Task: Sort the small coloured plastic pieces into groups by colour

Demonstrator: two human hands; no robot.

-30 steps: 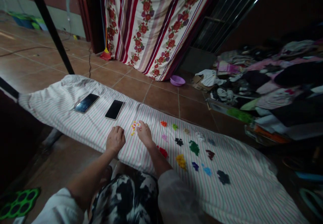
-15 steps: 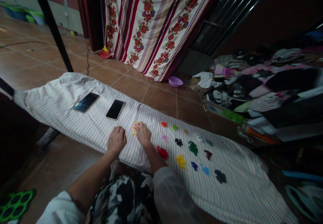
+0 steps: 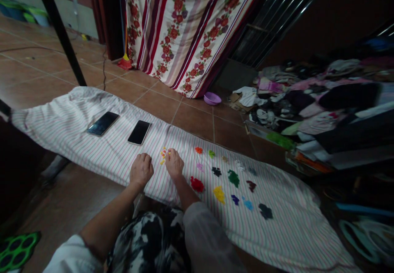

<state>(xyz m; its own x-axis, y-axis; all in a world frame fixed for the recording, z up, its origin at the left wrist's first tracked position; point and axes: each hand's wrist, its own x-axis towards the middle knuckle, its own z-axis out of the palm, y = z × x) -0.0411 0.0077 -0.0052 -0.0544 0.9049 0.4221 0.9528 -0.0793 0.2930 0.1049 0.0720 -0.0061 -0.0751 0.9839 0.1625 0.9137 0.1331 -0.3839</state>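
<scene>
My right hand is at a small cluster of tiny yellow, orange and white pieces, fingertips pinched together at its right edge. Whatever lies between those fingers is too small to make out. Left of the cluster, my left hand rests on the striped cloth, its fingers curled under; their inside is hidden. Sorted piles of tiny pieces lie to the right, among them a red pile, a yellow pile, a dark green pile and an orange pile.
Two phones, a darker one and a white-edged one, lie left on the cloth. Beyond it are a purple basin, a floral curtain and a broom. Heaped clothes fill the right side.
The view has shifted slightly, moving everything a little to the left. Both hands keep nearly the same place and shape beside the cluster.
</scene>
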